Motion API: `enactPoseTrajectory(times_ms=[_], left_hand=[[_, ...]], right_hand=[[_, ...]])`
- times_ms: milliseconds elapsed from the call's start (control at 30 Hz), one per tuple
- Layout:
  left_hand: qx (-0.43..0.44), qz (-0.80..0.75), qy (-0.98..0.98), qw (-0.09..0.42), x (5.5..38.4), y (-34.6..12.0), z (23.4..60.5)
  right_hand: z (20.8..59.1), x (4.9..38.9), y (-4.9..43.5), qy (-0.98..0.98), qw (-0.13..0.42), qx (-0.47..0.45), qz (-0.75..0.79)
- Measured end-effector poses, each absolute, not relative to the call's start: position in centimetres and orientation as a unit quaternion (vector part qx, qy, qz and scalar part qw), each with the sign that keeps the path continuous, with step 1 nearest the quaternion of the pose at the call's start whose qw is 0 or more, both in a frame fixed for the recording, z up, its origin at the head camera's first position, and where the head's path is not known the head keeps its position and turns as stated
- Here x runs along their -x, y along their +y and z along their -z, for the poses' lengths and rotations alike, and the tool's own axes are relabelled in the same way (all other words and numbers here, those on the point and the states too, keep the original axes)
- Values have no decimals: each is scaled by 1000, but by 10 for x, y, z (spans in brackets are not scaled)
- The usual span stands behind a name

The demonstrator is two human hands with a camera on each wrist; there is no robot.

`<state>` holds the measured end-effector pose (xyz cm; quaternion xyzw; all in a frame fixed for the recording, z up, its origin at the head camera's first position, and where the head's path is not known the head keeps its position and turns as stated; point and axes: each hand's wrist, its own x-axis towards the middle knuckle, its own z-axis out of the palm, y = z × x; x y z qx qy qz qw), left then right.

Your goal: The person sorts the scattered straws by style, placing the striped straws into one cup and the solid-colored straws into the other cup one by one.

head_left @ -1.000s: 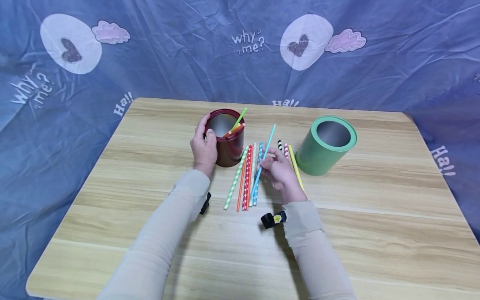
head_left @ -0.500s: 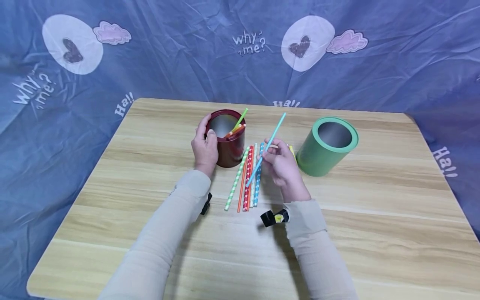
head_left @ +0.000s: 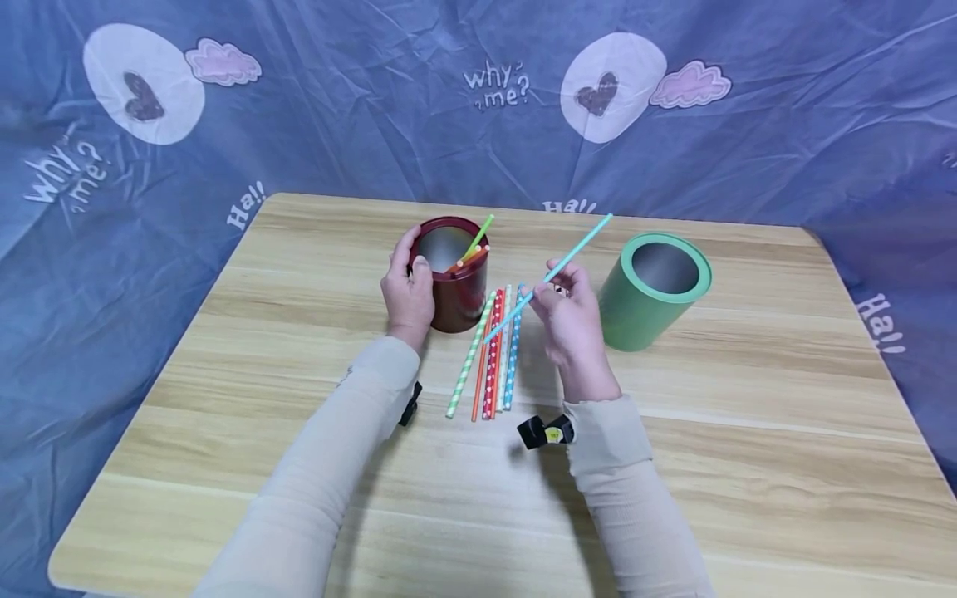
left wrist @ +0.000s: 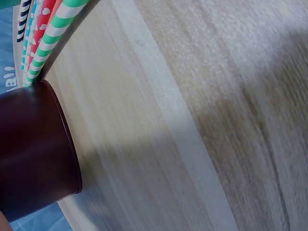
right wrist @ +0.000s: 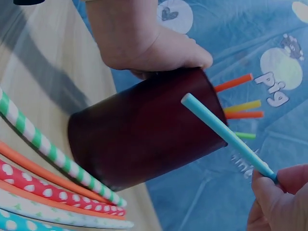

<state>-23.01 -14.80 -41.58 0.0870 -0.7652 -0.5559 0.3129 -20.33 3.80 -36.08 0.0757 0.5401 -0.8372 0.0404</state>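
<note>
My left hand [head_left: 408, 295] holds a dark red can [head_left: 461, 304] by its side and rim. The can stands upright, with several straws in it: a green straw [head_left: 482, 235] and orange and yellow ones [right wrist: 243, 106] poke above the rim. My right hand [head_left: 574, 336] pinches a plain light-blue straw [head_left: 587, 237] between thumb and fingers, raised and slanted over the table. In the right wrist view, the straw's lower end lies in front of the can. Below it, on the tabletop, lie a green-and-white striped straw [head_left: 466, 372] and several others.
A green can [head_left: 635, 311] stands right of my right hand, its top open. The wooden table [head_left: 748, 374] ends at a blue printed cloth [head_left: 419, 124] behind. Part of a black-striped straw [left wrist: 23, 21] appears in the left wrist view.
My right hand has lifted the light-blue straw off the pile, moved it up and slightly right, and tilted it flatter. My left hand stays on the red can.
</note>
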Motion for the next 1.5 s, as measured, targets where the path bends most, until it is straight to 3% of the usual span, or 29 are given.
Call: enactPoseTrajectory(times_ms=[467, 933, 1233, 1500], left_hand=[[-103, 564, -764, 296, 229, -147, 415], [-106, 560, -767, 296, 227, -146, 414], [-95, 554, -764, 316, 228, -146, 416], [-86, 553, -762, 325, 230, -148, 419]], right_hand=[[330, 196, 29, 559, -121, 13, 820], [325, 199, 7, 578, -280, 98, 760], [336, 199, -5, 557, -311, 136, 758], [349, 199, -15, 562, -278, 164, 762]])
